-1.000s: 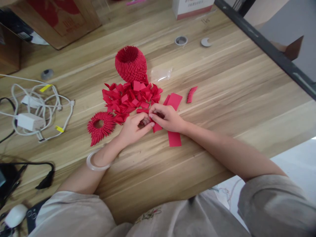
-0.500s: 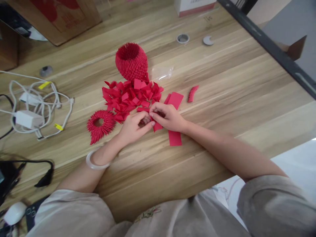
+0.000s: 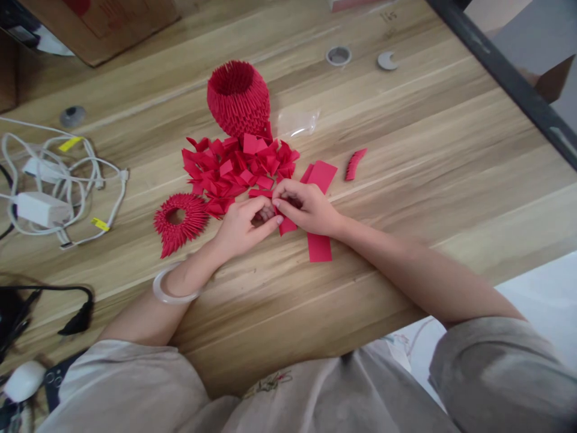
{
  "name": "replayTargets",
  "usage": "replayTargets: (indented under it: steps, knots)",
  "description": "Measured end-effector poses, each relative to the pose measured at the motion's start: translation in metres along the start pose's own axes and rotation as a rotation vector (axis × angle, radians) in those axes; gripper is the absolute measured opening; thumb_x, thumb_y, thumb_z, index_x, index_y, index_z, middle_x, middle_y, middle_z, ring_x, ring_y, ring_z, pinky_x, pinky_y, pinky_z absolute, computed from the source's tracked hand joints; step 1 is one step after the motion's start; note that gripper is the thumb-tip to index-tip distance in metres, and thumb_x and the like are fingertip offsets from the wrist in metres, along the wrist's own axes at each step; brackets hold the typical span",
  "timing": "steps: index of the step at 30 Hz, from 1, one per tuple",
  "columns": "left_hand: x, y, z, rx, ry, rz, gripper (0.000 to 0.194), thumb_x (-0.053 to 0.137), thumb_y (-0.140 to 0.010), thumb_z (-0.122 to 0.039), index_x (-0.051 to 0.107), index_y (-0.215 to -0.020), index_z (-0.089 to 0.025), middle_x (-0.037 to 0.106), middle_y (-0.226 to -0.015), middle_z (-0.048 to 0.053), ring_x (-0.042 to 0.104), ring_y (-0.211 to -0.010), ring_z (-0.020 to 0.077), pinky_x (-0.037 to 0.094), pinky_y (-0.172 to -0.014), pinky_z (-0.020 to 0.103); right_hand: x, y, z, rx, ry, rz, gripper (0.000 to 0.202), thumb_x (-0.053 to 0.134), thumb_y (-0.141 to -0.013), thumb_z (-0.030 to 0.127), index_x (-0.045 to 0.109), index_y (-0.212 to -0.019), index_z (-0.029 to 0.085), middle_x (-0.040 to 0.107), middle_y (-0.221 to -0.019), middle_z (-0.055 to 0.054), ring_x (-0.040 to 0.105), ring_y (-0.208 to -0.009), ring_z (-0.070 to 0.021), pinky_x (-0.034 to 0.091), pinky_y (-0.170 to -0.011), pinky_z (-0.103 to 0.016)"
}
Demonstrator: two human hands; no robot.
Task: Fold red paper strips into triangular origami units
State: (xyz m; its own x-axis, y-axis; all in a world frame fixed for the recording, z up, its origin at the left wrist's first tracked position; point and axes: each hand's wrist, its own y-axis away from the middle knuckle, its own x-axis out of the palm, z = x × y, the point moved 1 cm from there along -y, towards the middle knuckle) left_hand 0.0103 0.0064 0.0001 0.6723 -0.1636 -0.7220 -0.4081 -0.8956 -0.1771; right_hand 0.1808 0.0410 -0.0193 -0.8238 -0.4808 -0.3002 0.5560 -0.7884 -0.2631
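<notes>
The left hand (image 3: 247, 225) and right hand (image 3: 309, 207) are still pinching the paper (image 3: 287, 227) left of the strip (image 3: 320, 248); its handling is seemingly continuing.

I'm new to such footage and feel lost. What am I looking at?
There's no machine here: a person works with bare hands, seen by a camera worn on the head, looking forward and down. The left hand and right hand meet at a small red paper piece, held between them and partly hidden. On the wood-grain table are a heap of loose red paper pieces, a round, open-topped red folded-paper vessel, a spiky red paper ring, flat red paper strips and tangled white cables with adapters.
</notes>
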Motion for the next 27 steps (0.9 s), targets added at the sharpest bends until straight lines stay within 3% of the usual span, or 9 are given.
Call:
replayTargets:
  steps: [27]
  knots:
    - [0.0008, 0.0006, 0.0024, -0.017, -0.029, 0.004, 0.020, 0.061, -0.083, -0.035, 0.057, -0.078, -0.016, 0.062, -0.067, -0.001, 0.054, -0.058, 0.0095, 0.043, -0.057, 0.021, -0.0002, -0.0003, -0.0009, -0.033, 0.002, -0.011, 0.009, 0.050, -0.086, 0.022, 0.052, -0.081, 0.014, 0.047, -0.062, 0.004, 0.040, -0.057, -0.0062, 0.033, -0.057, -0.020]
